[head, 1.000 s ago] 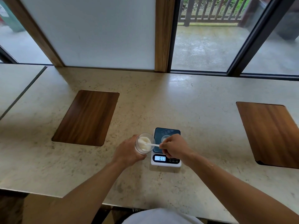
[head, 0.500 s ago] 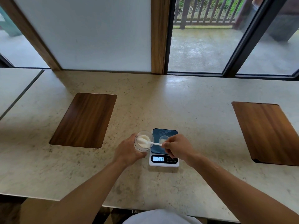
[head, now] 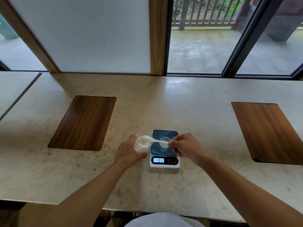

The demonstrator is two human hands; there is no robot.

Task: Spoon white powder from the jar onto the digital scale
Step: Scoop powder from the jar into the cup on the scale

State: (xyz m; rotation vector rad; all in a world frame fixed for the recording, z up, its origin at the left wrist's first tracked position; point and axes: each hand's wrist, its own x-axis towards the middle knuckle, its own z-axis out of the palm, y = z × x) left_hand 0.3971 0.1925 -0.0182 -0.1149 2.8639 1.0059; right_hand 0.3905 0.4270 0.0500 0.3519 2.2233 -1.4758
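A clear jar (head: pixel 142 142) holding white powder is tilted toward the scale, and my left hand (head: pixel 128 152) grips it from below and the left. My right hand (head: pixel 185 147) pinches the handle of a white spoon (head: pixel 155 140); the spoon's bowl sits in the jar's mouth, loaded with powder. The digital scale (head: pixel 164 149) stands just right of the jar, with a dark blue platform and a white base. Its display (head: pixel 158 160) reads 017. A small clear dish (head: pixel 164 142) rests on the platform, partly behind the spoon handle.
The beige stone counter (head: pixel 188 105) has a brown wooden inlay at the left (head: pixel 82 122) and another at the right (head: pixel 268 133). A white panel, a wooden post and glass windows stand along the far edge. A seam to a neighbouring counter runs at the far left.
The spoon's bowl has lifted from inside the jar to its mouth, carrying powder. My right hand has drawn back a little to the right. The scale reading stays 017.
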